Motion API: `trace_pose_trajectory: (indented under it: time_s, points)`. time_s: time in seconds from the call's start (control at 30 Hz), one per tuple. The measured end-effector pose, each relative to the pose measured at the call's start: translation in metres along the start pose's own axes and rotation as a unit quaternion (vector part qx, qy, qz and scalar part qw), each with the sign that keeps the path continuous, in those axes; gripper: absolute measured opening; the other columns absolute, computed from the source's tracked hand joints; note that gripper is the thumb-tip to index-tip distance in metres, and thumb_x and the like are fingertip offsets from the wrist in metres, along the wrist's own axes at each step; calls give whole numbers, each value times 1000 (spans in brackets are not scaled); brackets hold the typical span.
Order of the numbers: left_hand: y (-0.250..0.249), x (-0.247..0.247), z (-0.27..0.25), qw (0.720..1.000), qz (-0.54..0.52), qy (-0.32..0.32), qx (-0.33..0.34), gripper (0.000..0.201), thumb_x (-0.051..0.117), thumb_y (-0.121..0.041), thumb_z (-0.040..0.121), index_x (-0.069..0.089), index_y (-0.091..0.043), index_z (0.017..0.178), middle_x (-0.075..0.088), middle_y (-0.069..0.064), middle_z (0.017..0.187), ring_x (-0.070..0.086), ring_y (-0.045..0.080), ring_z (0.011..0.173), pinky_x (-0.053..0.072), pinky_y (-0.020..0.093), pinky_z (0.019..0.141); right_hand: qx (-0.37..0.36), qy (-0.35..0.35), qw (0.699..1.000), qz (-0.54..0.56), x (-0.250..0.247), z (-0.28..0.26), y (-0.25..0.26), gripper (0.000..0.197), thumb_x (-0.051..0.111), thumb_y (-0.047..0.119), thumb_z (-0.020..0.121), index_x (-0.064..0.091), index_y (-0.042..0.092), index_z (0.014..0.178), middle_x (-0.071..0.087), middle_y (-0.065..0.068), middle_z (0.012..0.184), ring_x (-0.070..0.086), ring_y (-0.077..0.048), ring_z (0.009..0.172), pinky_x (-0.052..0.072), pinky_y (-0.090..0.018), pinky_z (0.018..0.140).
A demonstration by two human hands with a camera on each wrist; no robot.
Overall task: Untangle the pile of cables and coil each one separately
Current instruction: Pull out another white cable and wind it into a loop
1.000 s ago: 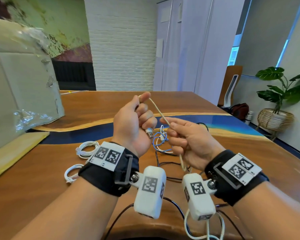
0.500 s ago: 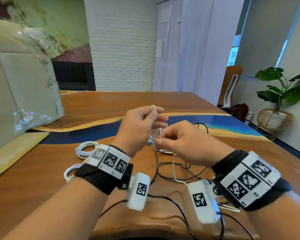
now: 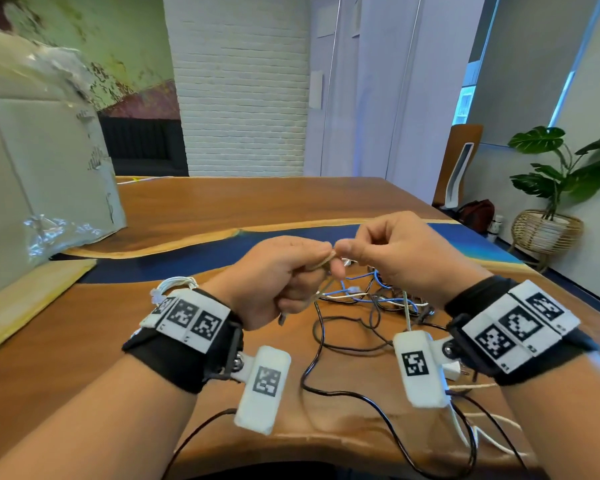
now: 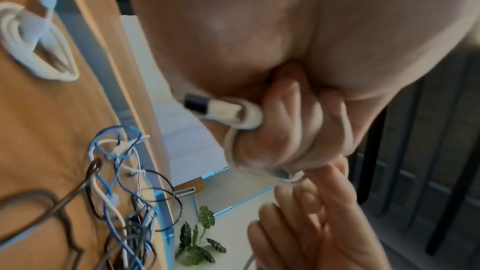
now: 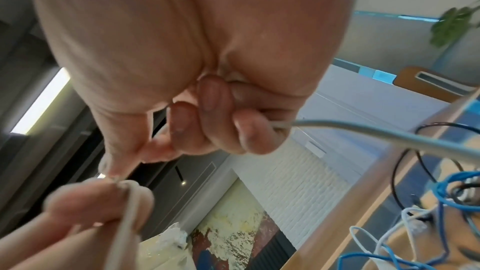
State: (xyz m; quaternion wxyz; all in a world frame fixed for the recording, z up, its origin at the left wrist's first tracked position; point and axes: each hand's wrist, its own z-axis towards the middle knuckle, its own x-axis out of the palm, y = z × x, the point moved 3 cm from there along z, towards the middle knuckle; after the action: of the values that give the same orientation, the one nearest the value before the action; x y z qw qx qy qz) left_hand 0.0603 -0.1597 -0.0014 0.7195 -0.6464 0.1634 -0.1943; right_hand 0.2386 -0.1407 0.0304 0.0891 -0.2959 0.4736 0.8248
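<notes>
Nearest, at 6 o'clock on the counter (image 3: 84, 341), loose black leads (image 3: 361, 396) trail off the near edge. Above them both hands are raised, knuckles up, meeting at centre. The left hand (image 3: 274, 278) is fisted round the beige cable (image 4: 233, 151): its fingers (image 4: 285, 122) are curled tight over several turns, with a plug end poking out beside them. The right hand (image 3: 406, 251) pinches the same cable between thumb and forefinger, right against the left fist; the slack runs out from under its curled fingers (image 5: 249, 130) towards the counter. This looks like coiling in progress, one cable wound on the left fist. Next, the right hand likely needs to feed another turn while keeping tension. Beyond, at 12 o'clock, the tangle (image 3: 371, 296) of blue, white and black waits. At 10 o'clock lies a white coil (image 3: 174, 284), already done.
</notes>
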Motion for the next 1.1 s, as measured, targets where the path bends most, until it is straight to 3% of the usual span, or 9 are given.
trace_pose_trajectory:
  time_s: [0.17,0.27,0.4,0.5,0.6,0.7,0.8,0.93,1.1]
  points:
    - [-4,6,-1,988,-143,-20,56,31,47,-20,97,72,-3,103,32,-5,56,20,4,43,20,15,37,-24,-70,993,94,14,5,-14,64,56,51,90,48,-10,72,33,3,54,27,-7,46,27,-17,46]
    - [-9,14,8,960,-252,-61,106,31,42,-14,103,64,1,119,49,-4,67,27,3,43,27,15,40,-4,-64,992,112,39,9,-27,44,47,44,104,64,7,86,43,4,57,32,-6,47,28,-20,46]
    - [-12,10,20,906,-353,-167,161,30,39,-11,108,57,0,130,71,1,87,45,5,48,49,19,53,18,38,999,-6,67,8,-28,27,43,27,108,57,23,86,51,7,63,42,-7,52,37,-31,55]
    - [-11,-10,25,895,-309,-260,189,30,40,-6,108,56,0,134,76,4,99,60,8,56,60,27,75,0,124,982,-142,78,0,-17,23,43,23,108,56,30,91,56,12,72,52,0,66,40,-25,64]
    - [-6,-21,22,925,-100,-322,176,31,44,-5,108,57,-9,135,75,4,112,72,13,75,56,34,78,-13,137,967,-213,71,-3,-4,23,45,33,107,63,28,93,64,5,80,60,-16,82,50,-40,77]
    - [5,-18,20,937,160,-278,134,31,46,-12,108,62,-17,135,74,-2,113,70,8,74,58,32,71,-30,108,968,-226,49,0,6,28,55,37,102,66,25,79,64,4,66,61,-14,69,49,-37,66]
    - [12,-17,17,913,356,-185,76,28,46,-22,108,73,-19,101,74,-15,108,62,3,60,53,31,66,-21,74,968,-239,23,2,10,28,65,41,96,73,24,75,52,8,52,45,-8,51,35,-24,52]
    - [14,-20,11,946,287,-144,35,38,45,-27,108,73,-13,88,66,-2,68,46,13,45,42,31,52,-4,7,978,-211,-8,6,8,22,78,44,86,79,26,74,65,12,57,55,-3,56,41,-19,53]
    - [6,-14,12,981,162,-104,33,44,43,-31,109,74,-9,86,32,-2,52,20,16,48,18,33,49,-24,-53,989,-137,-14,12,1,11,80,37,86,81,28,80,74,6,71,60,-2,62,50,-24,61]
